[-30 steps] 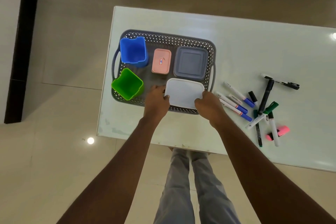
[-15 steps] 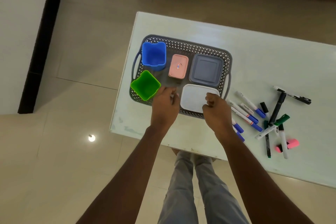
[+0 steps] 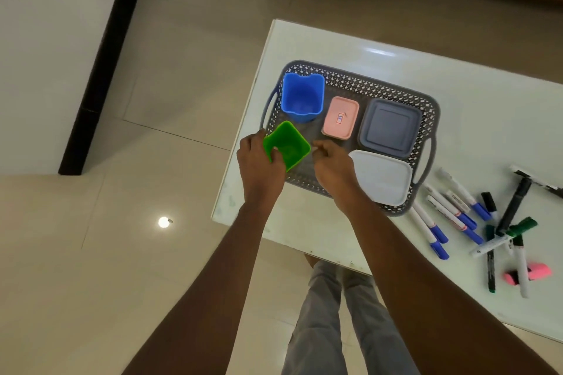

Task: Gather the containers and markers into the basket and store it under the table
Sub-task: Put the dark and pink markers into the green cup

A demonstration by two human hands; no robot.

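left hand (image 3: 259,166) gripping green cup (image 3: 286,145), basket (image 3: 380,85) corner hidden, possibly lifted

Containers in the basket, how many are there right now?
5, all in the basket: blue cup far left, green cup near left in the left hand, pink box middle, grey box far right, white box near right.

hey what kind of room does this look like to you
Probably a room in a home or a small office, hard to say which. A low white table stands on glossy beige floor tiles, with whiteboard markers scattered beside a grey basket of plastic containers.
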